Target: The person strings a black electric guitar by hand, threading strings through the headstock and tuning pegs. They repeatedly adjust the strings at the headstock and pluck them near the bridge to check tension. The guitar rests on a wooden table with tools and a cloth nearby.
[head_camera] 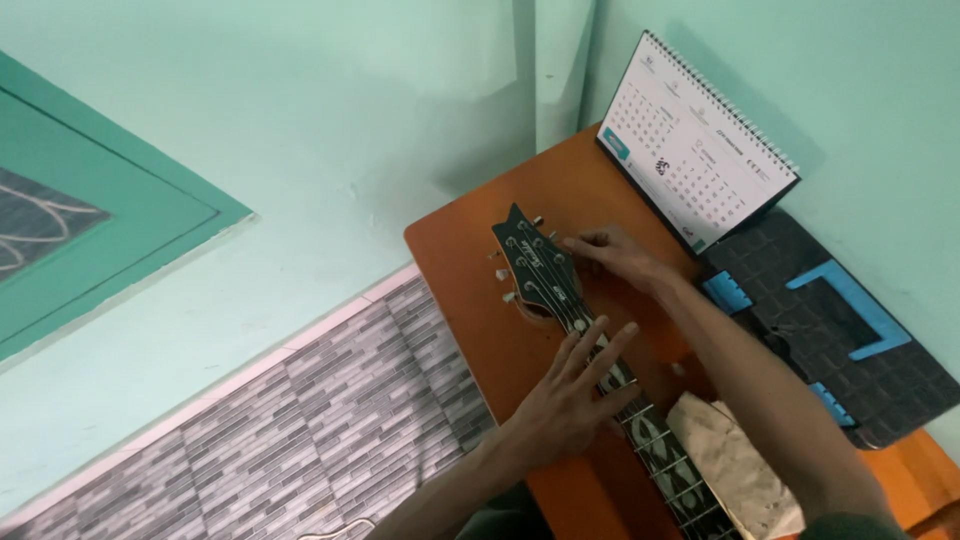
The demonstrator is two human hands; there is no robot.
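Both hands lie open: left hand [570, 395] flat on one guitar's neck [640, 420], right hand [615, 255] touching its headstock [535, 265].

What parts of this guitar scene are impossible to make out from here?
Head view:
- Guitar body: cut off by the bottom edge.
- Strings near the nut: covered by the left hand.
- One tuning peg: hidden under the right hand fingers.
- Calendar print: too small.
- Pale cloth: partly under the right forearm.

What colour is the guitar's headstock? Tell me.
Black, with silver tuning pegs; the headstock shows in the head view, with the right hand at its pegs.
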